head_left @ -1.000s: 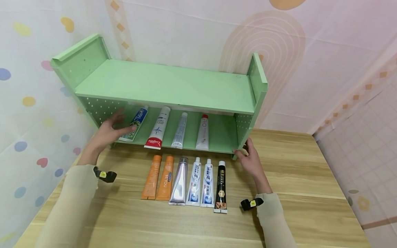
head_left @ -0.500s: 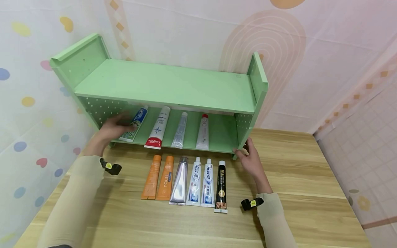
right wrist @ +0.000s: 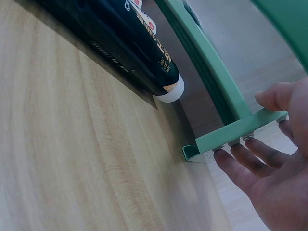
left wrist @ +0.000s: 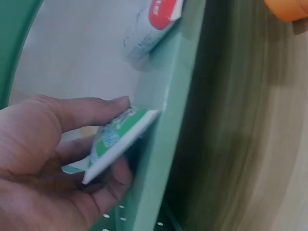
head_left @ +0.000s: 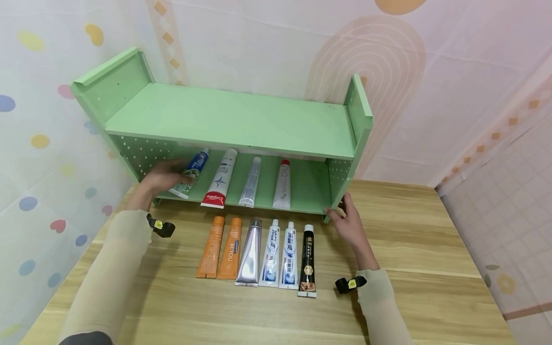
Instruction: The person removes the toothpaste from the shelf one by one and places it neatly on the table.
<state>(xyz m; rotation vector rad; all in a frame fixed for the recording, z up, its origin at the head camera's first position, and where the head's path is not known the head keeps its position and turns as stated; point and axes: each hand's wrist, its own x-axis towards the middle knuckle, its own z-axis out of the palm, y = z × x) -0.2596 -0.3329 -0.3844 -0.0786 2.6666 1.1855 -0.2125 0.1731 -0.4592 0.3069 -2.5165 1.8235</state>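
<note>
At the left end of the green shelf's (head_left: 228,115) lower board, my left hand (head_left: 164,177) holds a blue-and-green toothpaste tube (head_left: 197,165). In the left wrist view the thumb lies on the tube's (left wrist: 113,137) upper face, with fingers curled beneath and its flat end tilted off the board. My right hand (head_left: 351,227) grips the lower front of the shelf's right side panel (right wrist: 236,130), thumb on the inner face and fingers on the outer. Beside the held tube lie a red-and-white Colgate tube (head_left: 220,177), a pale silvery tube (head_left: 251,182) and a red-capped white tube (head_left: 282,184).
On the wooden table (head_left: 181,306) before the shelf lies a row of tubes: two orange (head_left: 211,247) (head_left: 230,247), one silver (head_left: 249,252), two white-and-blue (head_left: 270,254) (head_left: 289,256) and one black (head_left: 307,258). A patterned cloth wall (head_left: 258,43) stands behind.
My left hand has moved right and closed round the blue-and-green tube, which has shifted slightly to the right and tilted. The right hand stays on the side panel.
</note>
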